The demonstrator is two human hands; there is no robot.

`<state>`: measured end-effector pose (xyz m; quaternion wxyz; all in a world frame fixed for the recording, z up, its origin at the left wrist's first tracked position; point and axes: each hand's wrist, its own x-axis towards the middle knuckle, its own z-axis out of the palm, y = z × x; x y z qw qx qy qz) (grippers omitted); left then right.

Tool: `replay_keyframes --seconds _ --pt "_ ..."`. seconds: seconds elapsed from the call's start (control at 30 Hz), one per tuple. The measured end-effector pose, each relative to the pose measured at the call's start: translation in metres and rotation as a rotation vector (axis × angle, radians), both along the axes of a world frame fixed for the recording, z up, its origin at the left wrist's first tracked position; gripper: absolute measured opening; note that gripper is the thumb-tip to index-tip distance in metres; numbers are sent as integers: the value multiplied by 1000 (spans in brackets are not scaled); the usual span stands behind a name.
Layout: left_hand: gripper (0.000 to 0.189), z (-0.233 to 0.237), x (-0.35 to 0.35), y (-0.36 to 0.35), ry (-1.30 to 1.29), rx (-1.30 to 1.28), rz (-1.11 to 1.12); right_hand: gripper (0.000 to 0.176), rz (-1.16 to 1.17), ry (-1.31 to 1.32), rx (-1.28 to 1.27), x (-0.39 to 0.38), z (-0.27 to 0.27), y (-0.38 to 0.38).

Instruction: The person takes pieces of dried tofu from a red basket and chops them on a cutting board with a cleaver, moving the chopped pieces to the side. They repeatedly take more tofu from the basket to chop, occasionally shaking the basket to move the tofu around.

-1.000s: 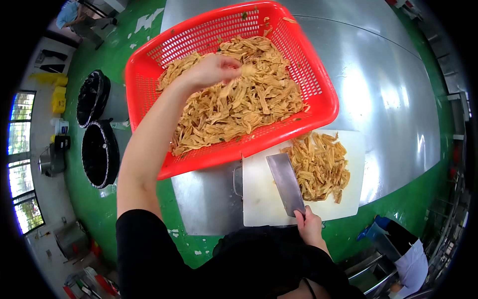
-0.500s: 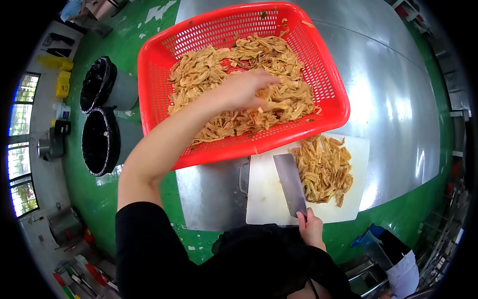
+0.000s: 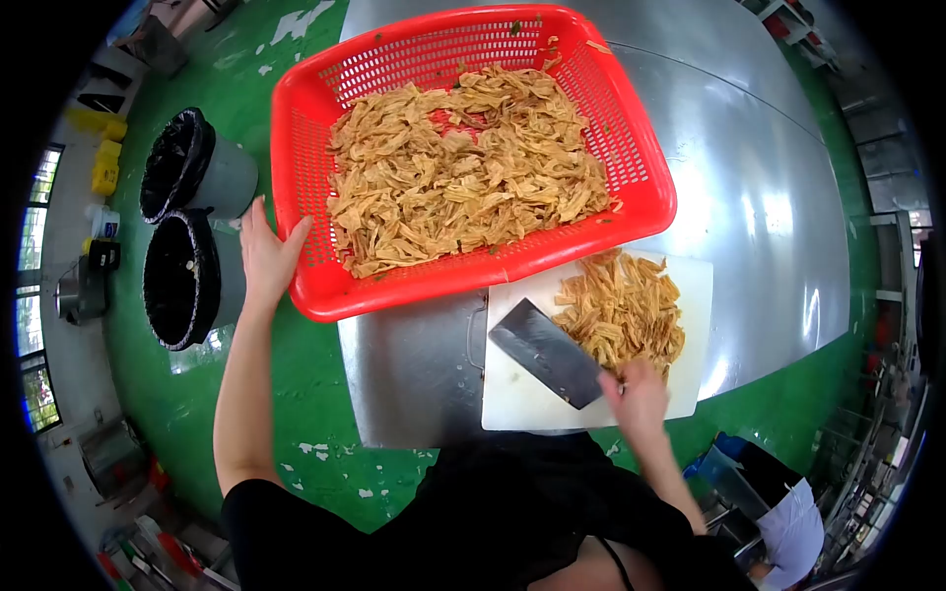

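Note:
My left hand (image 3: 268, 258) is at the left rim of a red plastic basket (image 3: 493, 268), its thumb over the rim and its fingers along the outer side. The basket holds a broad layer of soaked-looking, yellow-brown food strips (image 3: 424, 187). My right hand (image 3: 639, 396) grips a cleaver (image 3: 548, 353) by its handle, which the fingers mostly hide. The wide blade lies tilted over a white cutting board (image 3: 517, 399), pointing up and left. A smaller heap of the same strips (image 3: 631, 310) lies on the board, right beside the blade.
Basket and board rest on a shiny metal table (image 3: 739, 217). Two grey bins (image 3: 229, 182) with black liners stand on the green floor (image 3: 325, 394) to the left. Part of another person (image 3: 791, 532) shows at the lower right, beside dark containers.
My left hand has left the strips inside the basket and moved left to its rim. The cleaver has turned, its blade now slanting further left. The view has shifted slightly.

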<state>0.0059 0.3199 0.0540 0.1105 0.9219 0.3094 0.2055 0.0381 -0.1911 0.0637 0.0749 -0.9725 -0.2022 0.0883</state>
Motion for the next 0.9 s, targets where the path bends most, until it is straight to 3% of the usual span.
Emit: replay_keyframes --seconds 0.07,0.1,0.2,0.23,0.27,0.3,0.33,0.4,0.47,0.5,0.53,0.6,0.7,0.73,0.83,0.9 --pt "56 -5 2 3 -68 -618 8 29 -130 -154 126 53 14 10" --pt "56 -8 3 4 -106 -926 13 33 -80 -333 213 89 18 14" --pt "52 -21 6 1 -143 -667 93 49 -119 -584 258 197 17 41" --pt "50 -14 7 -2 -84 -523 130 58 -268 -357 332 231 8 50" --pt "48 -6 6 -9 -23 -383 165 65 -260 -276 161 258 5 59" --pt "46 3 6 -19 38 -245 196 62 -248 -272 153 275 3 69" --pt "46 13 8 -35 17 264 161 60 -239 -266 141 280 4 79" --pt "46 23 27 -53 -190 429 -155 53 -268 -145 133 271 8 98" --pt "27 17 65 -93 -245 46 -560 46 -305 -117 120 259 11 106" --pt "22 7 90 -116 -288 81 -812 43 -322 -153 116 258 6 107" --pt "21 18 109 -143 -113 -48 -956 40 -336 -192 116 260 5 109" --pt "20 5 146 -185 -18 32 -896 39 -331 -191 114 255 8 111" --pt "19 -11 181 -196 323 196 -879 37 -318 -188 116 255 8 109" --pt "15 -8 182 -193 299 30 -814 37 -319 -180 123 255 9 109" --pt "13 6 182 -168 -51 -1176 -486 37 -331 -175 155 253 9 105" --pt "18 3 179 -143 -215 -1612 -463 37 -328 -179 171 253 9 109"
